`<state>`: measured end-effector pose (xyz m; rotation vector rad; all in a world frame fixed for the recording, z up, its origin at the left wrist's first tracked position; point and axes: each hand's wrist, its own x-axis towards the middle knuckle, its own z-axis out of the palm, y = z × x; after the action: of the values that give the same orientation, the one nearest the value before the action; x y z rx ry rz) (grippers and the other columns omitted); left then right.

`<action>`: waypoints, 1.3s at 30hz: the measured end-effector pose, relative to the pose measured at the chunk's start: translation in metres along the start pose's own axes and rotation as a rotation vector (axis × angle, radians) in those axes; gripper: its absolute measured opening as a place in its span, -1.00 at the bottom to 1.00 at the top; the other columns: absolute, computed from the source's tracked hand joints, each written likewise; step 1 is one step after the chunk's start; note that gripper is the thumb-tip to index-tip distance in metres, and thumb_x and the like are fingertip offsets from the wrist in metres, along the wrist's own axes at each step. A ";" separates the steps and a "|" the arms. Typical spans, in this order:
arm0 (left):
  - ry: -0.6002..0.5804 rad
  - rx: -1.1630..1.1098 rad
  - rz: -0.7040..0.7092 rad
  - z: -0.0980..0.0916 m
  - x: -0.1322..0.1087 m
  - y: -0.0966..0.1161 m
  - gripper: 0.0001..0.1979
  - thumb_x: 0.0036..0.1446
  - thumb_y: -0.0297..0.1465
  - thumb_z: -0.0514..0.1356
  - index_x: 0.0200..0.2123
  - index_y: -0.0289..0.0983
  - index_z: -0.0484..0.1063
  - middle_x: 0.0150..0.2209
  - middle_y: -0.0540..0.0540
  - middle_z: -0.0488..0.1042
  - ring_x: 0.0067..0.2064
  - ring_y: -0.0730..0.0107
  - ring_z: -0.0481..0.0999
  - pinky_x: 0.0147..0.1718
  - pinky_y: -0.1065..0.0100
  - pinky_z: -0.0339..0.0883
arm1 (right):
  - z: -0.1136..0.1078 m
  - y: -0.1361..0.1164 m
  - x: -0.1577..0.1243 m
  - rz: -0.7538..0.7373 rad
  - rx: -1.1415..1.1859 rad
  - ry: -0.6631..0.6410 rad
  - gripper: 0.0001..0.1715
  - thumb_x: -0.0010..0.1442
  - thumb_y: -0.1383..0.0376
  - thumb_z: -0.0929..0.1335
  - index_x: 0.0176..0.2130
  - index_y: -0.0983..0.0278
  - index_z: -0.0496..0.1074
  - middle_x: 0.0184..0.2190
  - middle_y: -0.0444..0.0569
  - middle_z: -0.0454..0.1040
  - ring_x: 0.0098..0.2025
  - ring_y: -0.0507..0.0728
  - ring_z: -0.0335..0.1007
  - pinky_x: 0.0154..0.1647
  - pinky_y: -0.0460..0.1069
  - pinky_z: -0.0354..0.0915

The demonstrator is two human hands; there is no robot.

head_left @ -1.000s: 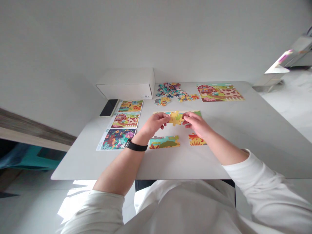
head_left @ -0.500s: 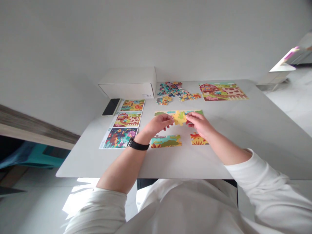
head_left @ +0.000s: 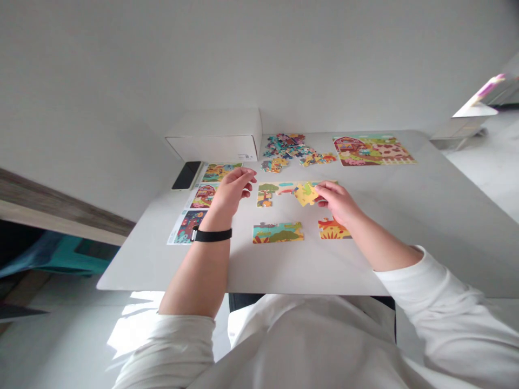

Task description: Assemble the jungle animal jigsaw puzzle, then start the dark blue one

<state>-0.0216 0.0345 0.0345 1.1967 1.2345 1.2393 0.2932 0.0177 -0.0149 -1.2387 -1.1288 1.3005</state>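
Right hand [head_left: 336, 201]: fingertips pinched on yellow puzzle piece [head_left: 305, 194].
Yellow piece: just left of that grip, tilted; long axis unclear.
Upper puzzle strip [head_left: 267, 188]: beyond and left of grip, long axis side-to-side; contact with piece unclear.
Left hand [head_left: 231, 192]: farther off, seemingly empty; cannot tell whether fingertips meet.

Dark-screened phone [head_left: 187, 175] near a long white box [head_left: 214, 148]

yellow puzzle piece [head_left: 305, 194], green patch showing, tilted in the right hand [head_left: 337, 202].
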 end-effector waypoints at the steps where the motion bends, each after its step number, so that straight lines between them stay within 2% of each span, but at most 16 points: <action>1: -0.017 0.012 -0.001 0.002 0.000 -0.001 -0.65 0.04 -0.14 0.47 -0.26 -0.23 0.50 -0.33 -0.01 0.52 -0.45 0.57 0.37 -0.52 0.52 0.19 | -0.001 0.000 0.001 0.002 0.002 0.003 -0.36 -0.13 -0.20 0.67 -0.32 0.17 0.53 -0.31 -0.08 0.60 -0.31 0.10 0.52 -0.35 -0.04 0.34; 6: -0.097 0.061 0.009 0.011 0.000 -0.006 -0.63 0.03 -0.11 0.47 -0.27 -0.25 0.54 -0.34 -0.02 0.51 -0.44 0.55 0.37 -0.52 0.50 0.20 | -0.003 0.000 0.003 -0.002 0.010 0.009 -0.37 -0.12 -0.19 0.67 -0.31 0.17 0.54 -0.32 -0.10 0.60 -0.33 0.09 0.52 -0.36 -0.05 0.34; 22: -0.200 0.172 0.027 0.018 -0.001 -0.016 -0.58 0.02 -0.05 0.49 -0.23 -0.25 0.60 -0.35 -0.06 0.56 -0.42 0.47 0.41 -0.50 0.45 0.26 | -0.011 -0.009 0.008 -0.011 0.056 0.032 -0.39 -0.12 -0.18 0.65 -0.31 0.15 0.50 -0.38 -0.14 0.51 -0.32 0.09 0.44 -0.40 -0.06 0.35; 28: -0.223 0.243 0.072 0.021 0.000 -0.023 -0.54 0.05 -0.02 0.47 -0.18 -0.27 0.63 -0.37 -0.07 0.57 -0.43 0.45 0.41 -0.49 0.43 0.28 | -0.014 -0.007 0.008 -0.028 0.054 0.025 -0.35 -0.10 -0.23 0.66 -0.29 0.13 0.50 -0.32 -0.14 0.53 -0.30 0.07 0.44 -0.38 -0.08 0.34; 32: -0.219 0.398 0.155 0.025 -0.002 -0.027 -0.58 0.11 -0.04 0.44 -0.13 -0.24 0.66 -0.36 -0.07 0.60 -0.39 0.39 0.46 -0.43 0.42 0.28 | -0.015 -0.009 0.007 -0.065 -0.002 0.031 -0.30 -0.10 -0.29 0.65 -0.28 0.13 0.49 -0.32 -0.13 0.53 -0.27 0.10 0.46 -0.35 -0.06 0.34; 35: -0.210 0.533 0.232 0.030 -0.006 -0.024 -0.63 0.16 -0.06 0.41 -0.13 -0.21 0.67 -0.31 -0.08 0.64 -0.35 0.37 0.49 -0.39 0.41 0.28 | -0.018 -0.013 0.003 -0.094 -0.033 0.014 -0.31 -0.07 -0.29 0.64 -0.28 0.13 0.48 -0.31 -0.13 0.52 -0.28 0.10 0.45 -0.33 -0.03 0.34; 39: -0.274 0.614 0.267 0.042 -0.015 -0.008 -0.69 0.21 -0.10 0.38 -0.14 -0.20 0.68 -0.32 -0.07 0.64 -0.37 0.35 0.48 -0.36 0.38 0.29 | -0.025 -0.017 -0.008 -0.122 -0.135 -0.056 -0.35 -0.02 -0.26 0.64 -0.25 0.13 0.51 -0.37 -0.12 0.50 -0.34 0.09 0.38 -0.34 -0.01 0.31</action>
<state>0.0210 0.0207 0.0266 1.9595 1.3163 0.8506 0.3195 0.0114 0.0016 -1.2176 -1.3295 1.1896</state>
